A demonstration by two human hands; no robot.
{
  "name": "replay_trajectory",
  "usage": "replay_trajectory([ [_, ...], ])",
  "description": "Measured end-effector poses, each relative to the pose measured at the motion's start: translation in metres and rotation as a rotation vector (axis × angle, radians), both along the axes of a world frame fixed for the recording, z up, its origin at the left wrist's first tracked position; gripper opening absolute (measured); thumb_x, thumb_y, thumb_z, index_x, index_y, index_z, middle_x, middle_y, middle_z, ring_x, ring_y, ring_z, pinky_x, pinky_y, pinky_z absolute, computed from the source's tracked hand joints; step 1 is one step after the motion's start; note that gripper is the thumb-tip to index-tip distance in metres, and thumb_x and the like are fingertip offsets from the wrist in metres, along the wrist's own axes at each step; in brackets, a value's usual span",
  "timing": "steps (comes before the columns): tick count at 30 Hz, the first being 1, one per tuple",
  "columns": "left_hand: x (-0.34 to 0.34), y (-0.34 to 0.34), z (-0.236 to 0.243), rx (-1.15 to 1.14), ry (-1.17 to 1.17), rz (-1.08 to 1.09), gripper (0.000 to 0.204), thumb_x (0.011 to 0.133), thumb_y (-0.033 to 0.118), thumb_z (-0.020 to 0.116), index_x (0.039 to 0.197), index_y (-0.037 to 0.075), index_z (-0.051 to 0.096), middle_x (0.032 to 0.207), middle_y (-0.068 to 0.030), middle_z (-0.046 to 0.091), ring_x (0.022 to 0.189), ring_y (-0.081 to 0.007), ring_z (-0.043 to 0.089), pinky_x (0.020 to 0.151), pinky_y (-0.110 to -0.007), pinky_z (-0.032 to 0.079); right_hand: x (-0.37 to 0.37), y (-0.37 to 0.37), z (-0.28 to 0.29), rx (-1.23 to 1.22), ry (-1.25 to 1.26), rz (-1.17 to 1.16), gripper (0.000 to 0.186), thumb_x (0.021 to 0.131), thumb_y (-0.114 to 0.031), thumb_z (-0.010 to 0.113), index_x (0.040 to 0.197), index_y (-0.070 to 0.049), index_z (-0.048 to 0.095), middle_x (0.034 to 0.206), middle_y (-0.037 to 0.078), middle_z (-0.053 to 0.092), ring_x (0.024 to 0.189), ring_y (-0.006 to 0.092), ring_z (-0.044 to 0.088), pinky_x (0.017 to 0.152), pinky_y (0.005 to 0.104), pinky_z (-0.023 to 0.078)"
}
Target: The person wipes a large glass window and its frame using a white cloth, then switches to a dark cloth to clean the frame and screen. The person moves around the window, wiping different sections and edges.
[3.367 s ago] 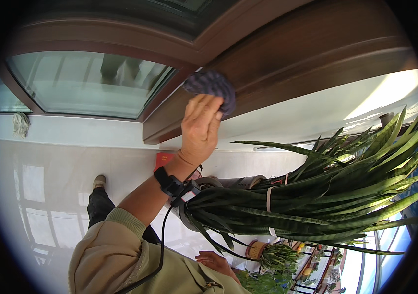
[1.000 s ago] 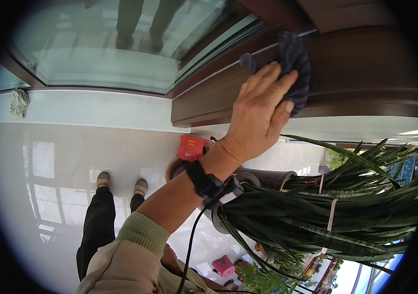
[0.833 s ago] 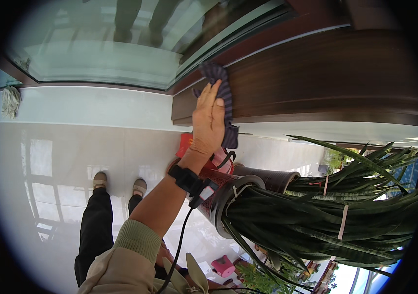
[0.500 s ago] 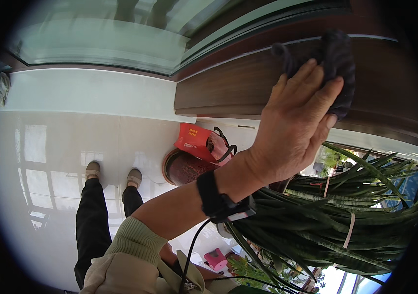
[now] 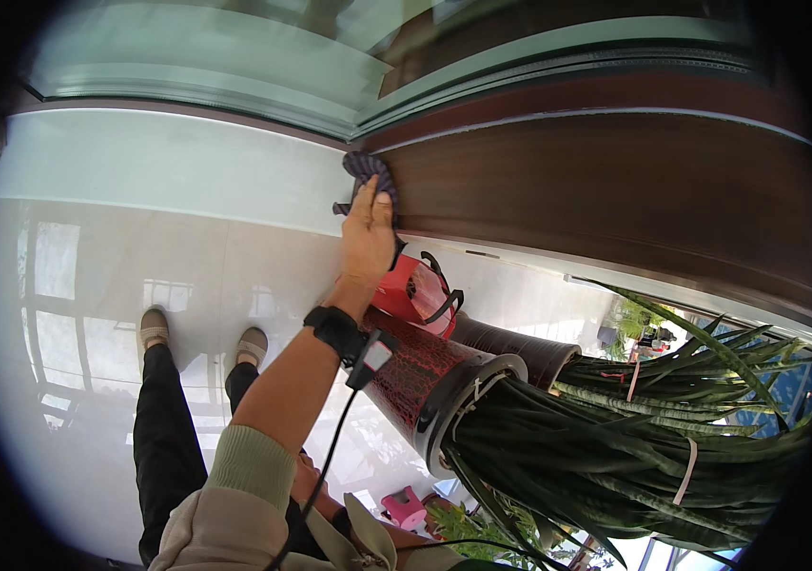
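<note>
My left hand (image 5: 369, 238) presses a dark striped cloth (image 5: 365, 169) against the near left end of a dark brown board (image 5: 596, 186). The fingers lie over the cloth, and part of it hangs past the board's end. A black band with a small cabled device is on my left wrist. Low in the view, my right hand (image 5: 306, 480) is partly hidden behind my left sleeve, and its fingers cannot be made out.
A red bag (image 5: 412, 293) with black handles stands beside a crackled dark red pot (image 5: 406, 366). Long-leaved plants (image 5: 577, 447) spread to the right. Glass (image 5: 234, 57) rises behind a white ledge (image 5: 177, 157). A pink stool (image 5: 404, 508) stands lower down.
My left hand has slid the cloth leftward along the brown board, from its right part to its left end. More of the red pot and the board is uncovered now.
</note>
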State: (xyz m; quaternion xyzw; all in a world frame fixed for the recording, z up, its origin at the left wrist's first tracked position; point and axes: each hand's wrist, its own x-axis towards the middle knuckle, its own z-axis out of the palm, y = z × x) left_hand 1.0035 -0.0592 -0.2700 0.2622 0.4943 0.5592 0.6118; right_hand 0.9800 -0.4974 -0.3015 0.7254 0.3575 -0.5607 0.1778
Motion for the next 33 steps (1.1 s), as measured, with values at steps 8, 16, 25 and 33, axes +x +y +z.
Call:
replay_trajectory([
  [8, 0.016, -0.003, 0.110, 0.706, 0.198, 0.042, 0.051, 0.101, 0.035, 0.044, 0.135, -0.002, 0.051, 0.134, -0.0314, 0.050, 0.131, -0.0461, 0.043, 0.111, -0.049, 0.029, -0.001, -0.024, -0.014, 0.078, -0.016, 0.038, 0.086, 0.075, -0.042, 0.073, 0.147, -0.011, 0.036, 0.147, 0.022, 0.039, 0.127, 0.0460, 0.045, 0.104, 0.0524, 0.039],
  [16, 0.014, 0.024, -0.066, 0.214, 0.250, 0.095, 0.042, 0.103, 0.025, 0.044, 0.132, -0.003, 0.054, 0.128, -0.0295, 0.057, 0.124, -0.0425, 0.052, 0.104, -0.039, 0.040, -0.005, -0.032, -0.025, 0.181, -0.028, 0.012, 0.084, 0.074, -0.039, 0.074, 0.144, -0.009, 0.040, 0.145, 0.022, 0.040, 0.126, 0.0467, 0.046, 0.103, 0.0527, 0.039],
  [25, 0.016, -0.033, 0.105, 0.573, 0.206, -0.006, 0.049, 0.102, 0.026, 0.044, 0.141, -0.003, 0.044, 0.146, -0.0295, 0.038, 0.137, -0.0456, 0.036, 0.112, -0.047, 0.028, 0.000, -0.026, -0.019, 0.099, -0.012, 0.047, 0.078, 0.078, -0.042, 0.071, 0.143, -0.009, 0.042, 0.147, 0.021, 0.039, 0.125, 0.0454, 0.046, 0.103, 0.0525, 0.040],
  [33, 0.019, -0.025, 0.050, 0.525, 0.314, 0.078, 0.049, 0.102, 0.030, 0.040, 0.141, 0.001, 0.047, 0.139, -0.0303, 0.046, 0.133, -0.0440, 0.041, 0.110, -0.052, 0.028, -0.001, -0.029, -0.020, 0.072, -0.013, 0.022, 0.077, 0.081, -0.044, 0.069, 0.143, -0.009, 0.041, 0.148, 0.020, 0.038, 0.126, 0.0453, 0.045, 0.104, 0.0521, 0.040],
])
